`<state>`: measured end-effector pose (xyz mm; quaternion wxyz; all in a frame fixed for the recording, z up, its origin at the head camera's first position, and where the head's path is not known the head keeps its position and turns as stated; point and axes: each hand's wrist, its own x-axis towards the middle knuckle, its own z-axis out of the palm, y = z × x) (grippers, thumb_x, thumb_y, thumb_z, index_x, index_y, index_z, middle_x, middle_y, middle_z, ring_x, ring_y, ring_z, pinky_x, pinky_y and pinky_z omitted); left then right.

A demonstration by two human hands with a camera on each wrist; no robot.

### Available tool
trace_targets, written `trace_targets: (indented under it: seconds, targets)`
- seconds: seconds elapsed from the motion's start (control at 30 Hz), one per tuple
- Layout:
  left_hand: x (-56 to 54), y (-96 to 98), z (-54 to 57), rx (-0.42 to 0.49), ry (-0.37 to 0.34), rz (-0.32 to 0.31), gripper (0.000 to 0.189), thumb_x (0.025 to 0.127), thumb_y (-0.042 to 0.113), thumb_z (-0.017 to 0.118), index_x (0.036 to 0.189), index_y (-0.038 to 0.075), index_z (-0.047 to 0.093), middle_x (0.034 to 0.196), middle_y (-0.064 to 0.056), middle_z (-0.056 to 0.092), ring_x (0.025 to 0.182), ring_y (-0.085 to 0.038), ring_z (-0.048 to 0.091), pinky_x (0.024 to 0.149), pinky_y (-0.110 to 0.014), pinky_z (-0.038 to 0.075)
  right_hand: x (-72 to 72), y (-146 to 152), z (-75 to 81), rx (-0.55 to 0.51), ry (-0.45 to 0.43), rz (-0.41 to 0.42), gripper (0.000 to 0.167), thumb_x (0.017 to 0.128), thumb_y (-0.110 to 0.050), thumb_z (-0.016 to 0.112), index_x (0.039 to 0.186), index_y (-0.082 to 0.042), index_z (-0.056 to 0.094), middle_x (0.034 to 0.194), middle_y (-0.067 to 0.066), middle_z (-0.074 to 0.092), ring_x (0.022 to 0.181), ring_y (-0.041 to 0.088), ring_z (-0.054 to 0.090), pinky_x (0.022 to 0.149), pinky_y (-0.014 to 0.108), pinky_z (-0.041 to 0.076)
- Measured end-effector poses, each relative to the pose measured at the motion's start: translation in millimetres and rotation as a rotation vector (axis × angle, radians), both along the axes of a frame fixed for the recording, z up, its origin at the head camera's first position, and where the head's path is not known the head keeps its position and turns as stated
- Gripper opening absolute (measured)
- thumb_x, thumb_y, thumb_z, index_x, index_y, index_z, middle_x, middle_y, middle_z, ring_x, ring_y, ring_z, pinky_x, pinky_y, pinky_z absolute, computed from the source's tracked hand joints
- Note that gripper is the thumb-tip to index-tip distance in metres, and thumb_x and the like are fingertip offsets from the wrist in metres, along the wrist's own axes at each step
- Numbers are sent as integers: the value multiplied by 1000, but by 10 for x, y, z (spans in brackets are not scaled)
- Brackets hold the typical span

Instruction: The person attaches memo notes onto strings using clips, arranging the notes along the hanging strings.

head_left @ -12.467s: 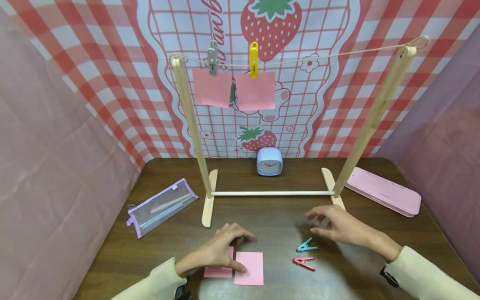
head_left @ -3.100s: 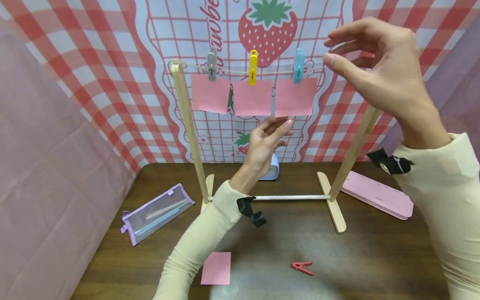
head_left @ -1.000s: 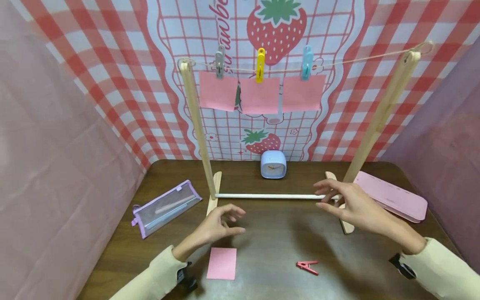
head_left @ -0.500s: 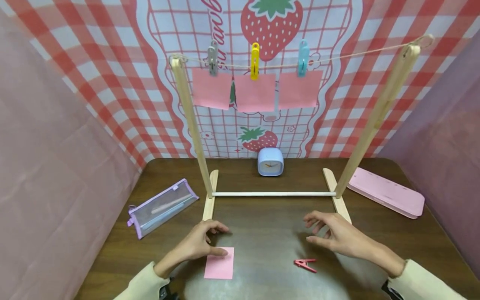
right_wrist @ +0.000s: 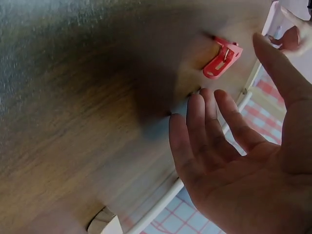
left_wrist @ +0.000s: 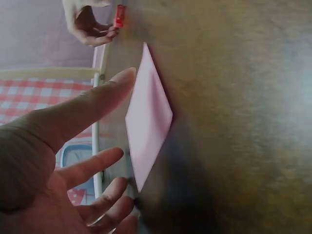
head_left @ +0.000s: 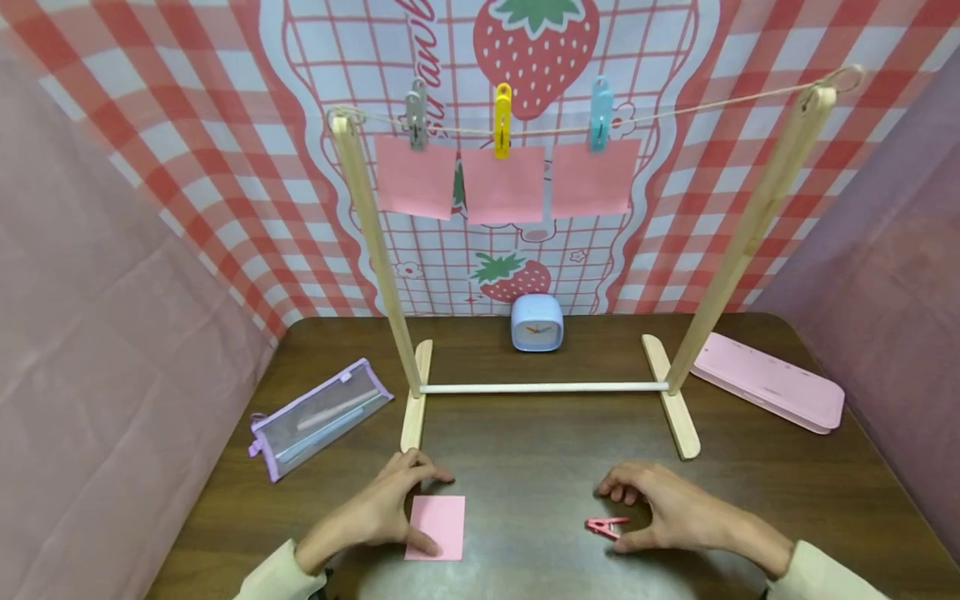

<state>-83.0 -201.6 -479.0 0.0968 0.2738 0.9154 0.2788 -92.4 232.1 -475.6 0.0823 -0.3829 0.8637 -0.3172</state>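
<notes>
My left hand is at a square pink sheet of paper lying on the table, thumb over it and fingers past its far left edge. In the left wrist view the fingers are spread beside the pink paper, with no grip on it. My right hand hovers around a red clothespin, thumb and fingers apart on either side. The right wrist view shows that red clothespin lying free between them. Three pink papers hang above from a string, under a grey clothespin, a yellow clothespin and a blue clothespin.
A wooden frame with a white crossbar carries the string. Behind it sits a small blue clock. A mesh pencil pouch lies left, a pink case right. Cloth walls surround the table.
Since the oldest frame, a third pink paper has been hung with the blue clothespin. Both hands then came down from the string, the left to the remaining paper, the right to the red clothespin.
</notes>
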Motion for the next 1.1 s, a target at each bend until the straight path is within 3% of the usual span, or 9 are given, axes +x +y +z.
trace_targets:
  seconds: [0.23,0.57,0.77,0.97,1.1]
  targets:
    - [32,43,-8,-66,40,20,87,53,37,103,131,21,68,123,3,56,112,-18,49,91,-36,44,25,50,-72,-25,64,13,52,67,-41,98,103,-22,65,91,-12,61,82,-3,52,68,18,46]
    - [45,50,-78,-8,87,50,64,50,28,103,102,23,66,107,7,60,104,-14,51,88,-33,43,24,63,-141,-39,64,21,46,64,-35,98,92,-25,63,83,-13,58,77,-5,49,65,13,40]
    - [34,38,-83,45,71,-5,61,55,25,102,103,22,65,105,6,60,102,-12,54,90,-30,49,38,86,-143,-33,16,16,38,70,-30,96,88,-26,63,76,-12,56,72,-7,47,61,11,39]
    - [-19,40,-111,140,65,-91,59,62,16,98,109,17,63,100,5,64,91,-5,58,80,-21,52,31,90,-133,-38,24,1,33,75,-28,93,90,-25,64,78,-13,58,74,-6,50,62,14,43]
    - [-29,48,-125,164,56,-111,55,71,13,94,117,14,64,100,3,69,89,-3,61,75,-20,53,18,81,-126,-60,20,4,31,76,-23,92,93,-23,66,81,-13,62,75,-5,53,63,17,48]
